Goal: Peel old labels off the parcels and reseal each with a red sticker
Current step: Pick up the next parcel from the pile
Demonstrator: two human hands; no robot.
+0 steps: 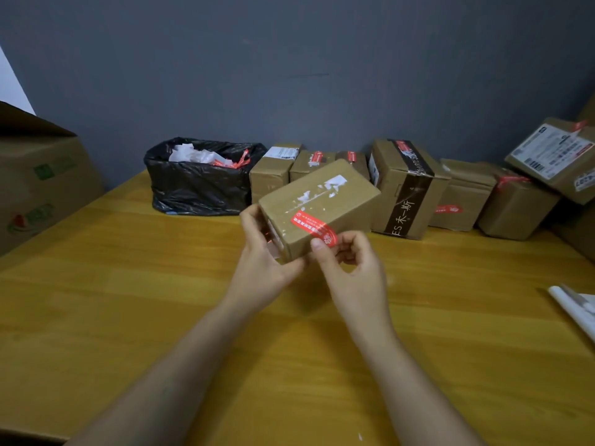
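Observation:
A brown cardboard parcel (325,201) is held tilted above the wooden table (161,300), with torn white label scraps on its top face. A red sticker (310,226) runs across the top towards the near edge. My left hand (262,252) grips the parcel's near left end, thumb beneath the corner. My right hand (347,262) is at the parcel's near right corner, its thumb pressing the sticker's end and the fingers curled below it.
A black rubbish bag (199,185) holding white and red scraps stands at the back. Several parcels (405,188) line the wall to the right, some with red stickers. A large carton (42,181) stands far left. White backing paper (576,307) lies at the right edge.

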